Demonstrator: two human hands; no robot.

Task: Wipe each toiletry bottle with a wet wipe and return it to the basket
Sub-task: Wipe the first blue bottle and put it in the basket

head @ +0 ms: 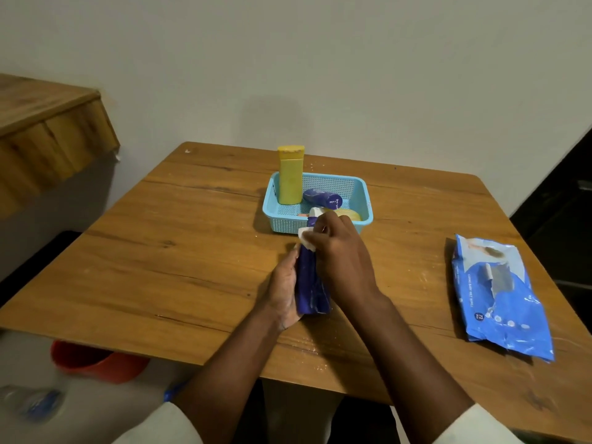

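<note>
Our left hand [283, 283] grips the purple tube [310, 283] steady above the near surface [160, 251] so our right hand [339, 251] can pinch the wipe [306, 238] against its neck, near the basket [365, 200].

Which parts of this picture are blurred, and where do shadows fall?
Head view: the clear plastic bottle and the red tub on the floor at lower left are smeared; a soft shadow lies on the wall above the light blue plastic basket; the straight wooden table edges bend, so wide-angle distortion.

Head camera looks down, near, over table [192, 251].
</note>
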